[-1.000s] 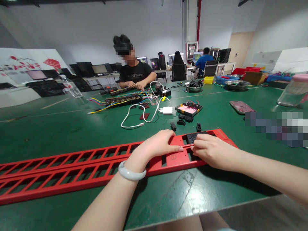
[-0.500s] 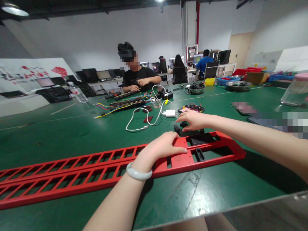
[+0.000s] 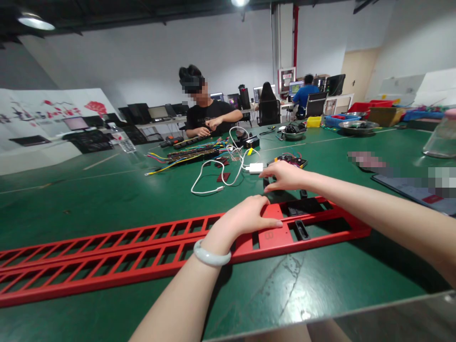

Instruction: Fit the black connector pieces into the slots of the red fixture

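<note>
Left hand (image 3: 249, 216) flat, open on red frame (image 3: 142, 247). Right hand (image 3: 283, 176) over small black parts (image 3: 302, 193); grip unclear. White charger cable (image 3: 213, 178) just beyond on tabletop (image 3: 107, 199).

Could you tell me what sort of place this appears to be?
Probably an electronics assembly workshop: a large green worktable holds a long red slotted metal frame, bundles of coloured wires, and a co-worker assembling parts, with computer desks behind.
</note>
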Tool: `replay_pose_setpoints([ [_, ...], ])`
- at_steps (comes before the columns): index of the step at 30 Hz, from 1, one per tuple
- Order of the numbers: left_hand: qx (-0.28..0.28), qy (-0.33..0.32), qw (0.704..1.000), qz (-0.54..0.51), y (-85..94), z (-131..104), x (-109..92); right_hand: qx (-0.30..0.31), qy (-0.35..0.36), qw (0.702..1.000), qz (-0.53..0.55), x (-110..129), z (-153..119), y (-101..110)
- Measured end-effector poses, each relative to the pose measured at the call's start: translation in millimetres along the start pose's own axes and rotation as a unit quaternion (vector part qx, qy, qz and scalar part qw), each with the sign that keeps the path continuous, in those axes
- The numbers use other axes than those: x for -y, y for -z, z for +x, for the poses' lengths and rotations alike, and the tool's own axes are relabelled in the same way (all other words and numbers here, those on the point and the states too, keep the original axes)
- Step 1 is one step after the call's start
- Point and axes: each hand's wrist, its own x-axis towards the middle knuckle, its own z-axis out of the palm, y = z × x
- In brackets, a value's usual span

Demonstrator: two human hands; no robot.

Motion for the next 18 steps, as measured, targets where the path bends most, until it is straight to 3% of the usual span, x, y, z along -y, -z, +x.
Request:
replay_pose_setpoints([
  [5, -0.003, -0.001, 1.0, 0.01, 0.5, -2.4, -0.5, -0.014, 0.062, 0.997, -0.033, 12.3, -46.8, 20.4],
  [10, 0.001, 0.002, 1.0, 0.021, 2.1, -2.4, -2.7, -0.033, 0.064, 0.997, -0.004, 11.7, -96.4, 18.9],
  [18, 0.004, 0.008, 1.0, 0.02, 2.6, -0.9, -3.0, -0.02, 0.024, 0.999, 0.014, 9.1, -118.5, 9.3],
])
